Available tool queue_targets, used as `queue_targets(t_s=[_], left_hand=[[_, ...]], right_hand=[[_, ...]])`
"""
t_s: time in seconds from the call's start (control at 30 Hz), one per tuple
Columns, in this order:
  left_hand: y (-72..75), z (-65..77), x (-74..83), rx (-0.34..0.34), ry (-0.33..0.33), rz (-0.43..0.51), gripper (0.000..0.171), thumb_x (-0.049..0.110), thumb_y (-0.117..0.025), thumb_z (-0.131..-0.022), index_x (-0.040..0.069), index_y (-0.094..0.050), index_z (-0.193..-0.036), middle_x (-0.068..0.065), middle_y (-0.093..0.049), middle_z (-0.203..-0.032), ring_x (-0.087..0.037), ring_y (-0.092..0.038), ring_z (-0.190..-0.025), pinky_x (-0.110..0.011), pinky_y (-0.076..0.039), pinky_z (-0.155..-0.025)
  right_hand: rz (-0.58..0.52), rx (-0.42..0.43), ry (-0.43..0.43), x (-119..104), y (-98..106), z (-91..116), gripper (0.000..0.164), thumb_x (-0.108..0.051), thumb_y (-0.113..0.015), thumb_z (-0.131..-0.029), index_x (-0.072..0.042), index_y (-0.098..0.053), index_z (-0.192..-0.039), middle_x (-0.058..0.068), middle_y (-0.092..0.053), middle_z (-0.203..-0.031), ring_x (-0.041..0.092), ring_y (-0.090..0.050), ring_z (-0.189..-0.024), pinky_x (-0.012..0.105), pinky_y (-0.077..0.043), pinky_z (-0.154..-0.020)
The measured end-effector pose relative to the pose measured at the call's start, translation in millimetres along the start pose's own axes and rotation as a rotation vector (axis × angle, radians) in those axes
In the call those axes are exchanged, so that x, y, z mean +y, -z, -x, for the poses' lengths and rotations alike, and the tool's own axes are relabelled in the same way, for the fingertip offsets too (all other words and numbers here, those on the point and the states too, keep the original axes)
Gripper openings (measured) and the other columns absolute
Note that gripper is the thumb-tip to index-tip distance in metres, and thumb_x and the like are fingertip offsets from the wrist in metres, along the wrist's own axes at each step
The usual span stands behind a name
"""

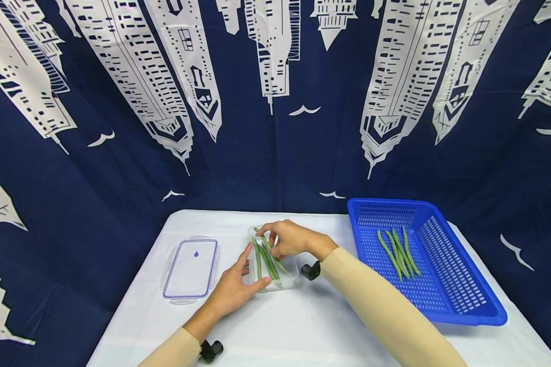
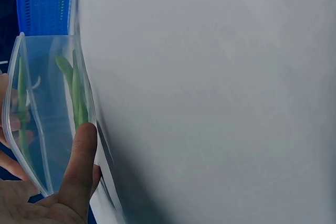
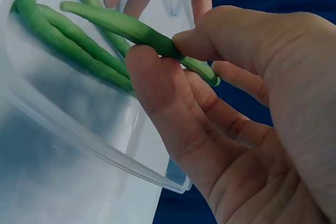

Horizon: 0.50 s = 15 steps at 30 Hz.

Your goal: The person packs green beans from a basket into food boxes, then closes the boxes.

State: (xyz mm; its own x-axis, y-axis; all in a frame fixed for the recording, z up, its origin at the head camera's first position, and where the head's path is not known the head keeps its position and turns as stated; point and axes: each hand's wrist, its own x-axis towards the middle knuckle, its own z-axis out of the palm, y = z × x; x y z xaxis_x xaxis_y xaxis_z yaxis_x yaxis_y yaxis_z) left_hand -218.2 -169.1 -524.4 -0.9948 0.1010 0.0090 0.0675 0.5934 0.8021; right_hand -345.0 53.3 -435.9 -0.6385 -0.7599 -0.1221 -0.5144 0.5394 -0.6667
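My right hand [image 1: 298, 238] pinches a green bean [image 3: 113, 22] between thumb and fingertips, above a clear plastic food container [image 1: 282, 285]. Inside the container lie several other green beans [image 1: 267, 261], roughly lengthwise. With its fingers along the left side and its thumb at the near edge, my left hand [image 1: 233, 289] holds the container. In the left wrist view the thumb [image 2: 81, 153] presses the container wall, and the other fingers show through the clear plastic.
A clear lid [image 1: 191, 268] with a blue seal lies flat on the white table [image 1: 275, 331], left of the container. To the right stands a blue perforated basket [image 1: 459, 306] with several green beans [image 1: 397, 253] in it. A dark blue patterned cloth [image 1: 275, 158] hangs behind the table.
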Motion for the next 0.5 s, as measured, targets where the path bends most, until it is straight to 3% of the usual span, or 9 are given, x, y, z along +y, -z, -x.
queue_targets(t_s=[0.27,0.5], left_hand=[[-0.3,1.0,1.4,0.004,-0.008,0.005,0.116,0.059,-0.091,-0.099,0.026,-0.026,-0.188,-0.029,-0.061,-0.170,-0.047,-0.071,-0.149,-0.069,-0.059,-0.118],[-0.4,0.3,1.5,0.008,-0.009,-0.012,0.114,0.057,-0.091,-0.099,0.028,-0.026,-0.188,-0.029,-0.062,-0.169,-0.047,-0.072,-0.147,-0.069,-0.060,-0.116]], right_hand=[[0.008,-0.008,-0.037,0.9,-4.3,-2.8,0.065,0.009,-0.080,-0.099,-0.001,-0.064,-0.162,0.010,-0.078,-0.110,0.019,-0.087,-0.076,0.028,-0.070,-0.072],[0.064,-0.042,-0.099,1.2,-6.6,-1.7,0.064,-0.006,-0.088,-0.104,-0.002,-0.063,-0.162,0.004,-0.081,-0.103,0.023,-0.089,-0.082,0.026,-0.066,-0.080]])
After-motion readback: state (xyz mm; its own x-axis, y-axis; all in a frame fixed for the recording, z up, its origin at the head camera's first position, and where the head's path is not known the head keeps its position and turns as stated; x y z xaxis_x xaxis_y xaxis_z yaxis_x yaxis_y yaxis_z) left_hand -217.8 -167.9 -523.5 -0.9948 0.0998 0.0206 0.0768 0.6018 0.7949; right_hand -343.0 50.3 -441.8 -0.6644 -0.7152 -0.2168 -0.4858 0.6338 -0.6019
